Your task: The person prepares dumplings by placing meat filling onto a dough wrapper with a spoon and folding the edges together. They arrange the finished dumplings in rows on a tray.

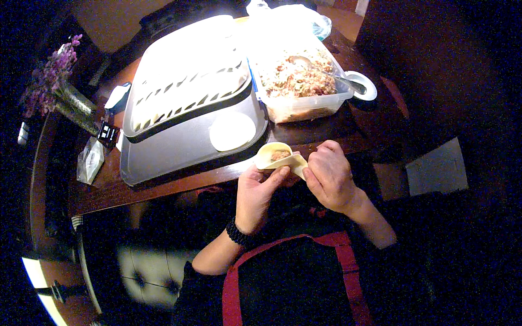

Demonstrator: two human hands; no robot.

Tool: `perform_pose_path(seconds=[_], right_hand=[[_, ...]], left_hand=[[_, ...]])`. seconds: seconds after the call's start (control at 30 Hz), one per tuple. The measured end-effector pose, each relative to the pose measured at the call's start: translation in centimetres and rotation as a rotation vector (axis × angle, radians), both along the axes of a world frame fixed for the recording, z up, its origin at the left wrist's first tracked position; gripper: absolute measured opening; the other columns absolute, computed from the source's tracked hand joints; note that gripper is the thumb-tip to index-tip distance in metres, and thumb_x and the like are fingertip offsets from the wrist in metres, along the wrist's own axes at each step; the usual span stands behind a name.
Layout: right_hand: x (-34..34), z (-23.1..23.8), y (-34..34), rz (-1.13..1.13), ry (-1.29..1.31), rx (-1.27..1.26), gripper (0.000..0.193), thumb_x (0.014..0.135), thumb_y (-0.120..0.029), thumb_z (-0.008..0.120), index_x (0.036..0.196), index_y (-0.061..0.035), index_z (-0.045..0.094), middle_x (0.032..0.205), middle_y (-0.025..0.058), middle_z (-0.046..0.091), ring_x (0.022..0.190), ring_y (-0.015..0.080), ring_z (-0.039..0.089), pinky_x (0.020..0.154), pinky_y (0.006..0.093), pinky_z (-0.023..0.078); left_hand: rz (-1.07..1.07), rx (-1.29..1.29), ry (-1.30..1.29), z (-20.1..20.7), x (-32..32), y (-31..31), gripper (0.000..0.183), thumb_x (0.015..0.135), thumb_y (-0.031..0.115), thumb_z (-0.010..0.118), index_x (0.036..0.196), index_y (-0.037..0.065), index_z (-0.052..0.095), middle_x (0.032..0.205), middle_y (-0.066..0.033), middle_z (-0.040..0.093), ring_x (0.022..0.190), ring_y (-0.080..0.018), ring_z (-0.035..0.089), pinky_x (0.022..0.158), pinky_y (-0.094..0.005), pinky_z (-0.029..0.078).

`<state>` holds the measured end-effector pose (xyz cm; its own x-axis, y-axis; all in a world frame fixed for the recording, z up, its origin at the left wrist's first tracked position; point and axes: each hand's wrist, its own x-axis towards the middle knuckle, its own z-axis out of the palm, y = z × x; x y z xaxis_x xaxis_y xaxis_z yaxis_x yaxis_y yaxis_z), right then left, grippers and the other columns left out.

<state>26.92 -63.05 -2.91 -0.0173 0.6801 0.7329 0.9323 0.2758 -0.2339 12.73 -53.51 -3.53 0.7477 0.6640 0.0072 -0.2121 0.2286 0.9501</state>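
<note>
Above the near edge of the table (179,185): one pale wrapper (292,161) is held in the air between the two hands, just in front of the tray; it is curled but not closed.
Inside the wrapper: a small lump of brownish filling (280,155), lying toward the left part, below the raised far rim.
Left hand (254,190): it pinches the wrapper at the left, with the thumb pressed on the near side; the other fingers are mostly hidden behind and below.
Right hand (330,176): its fingers are bent, and the thumb with them seems to pinch the right end of the wrapper; how firmly, one cannot tell.
Step in hand: by judgement, it is the folding of the wrapper around the filling; the left mouth stands open.
Next move: it probably calls for keeping the filling inside with the left thumb while the edges are pressed together, gently, because thin dough may tear.
Tray (174,152): grey; near its right corner lies a white round piece (232,132), too bright to tell if single or stacked.
Second tray (130,119): it rests over the far part of the first one and bears rows of pale pieces (179,98), washed out by glare.
Box (304,111): to the right of the trays, with crumbly mix (296,79) and a spoon (353,85) leaning out.
Far left: pinkish flowers (60,62).
</note>
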Motion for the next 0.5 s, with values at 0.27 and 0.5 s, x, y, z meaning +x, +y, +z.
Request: perform_pose_path(seconds=[0.27, 0.5], right_hand=[[-0.4, 0.3, -0.5, -0.042, 0.135, -0.106, 0.018, 0.076, -0.012, 0.063, 0.066, -0.0089, 0.047, 0.063, 0.0057, 0.046, 0.063, 0.0280, 0.048, 0.066, 0.0411, 0.038], [-0.6, -1.1, -0.1, -0.025, 0.010, -0.041, 0.023, 0.073, -0.021, 0.069, 0.068, -0.0088, 0.051, 0.063, 0.0050, 0.049, 0.059, 0.0256, 0.048, 0.063, 0.0402, 0.037]], left_hand=[[0.009, -0.179, -0.110, 0.2, 0.2, 0.1, 0.026, 0.086, 0.008, 0.058, 0.110, -0.003, 0.055, 0.101, -0.0093, 0.063, 0.082, -0.0130, 0.061, 0.072, -0.0251, 0.050], [-0.082, -0.081, -0.179, 0.0, 0.3, -0.3, 0.033, 0.088, 0.007, 0.055, 0.119, -0.002, 0.047, 0.117, -0.0127, 0.056, 0.101, -0.0168, 0.056, 0.086, -0.0281, 0.046]])
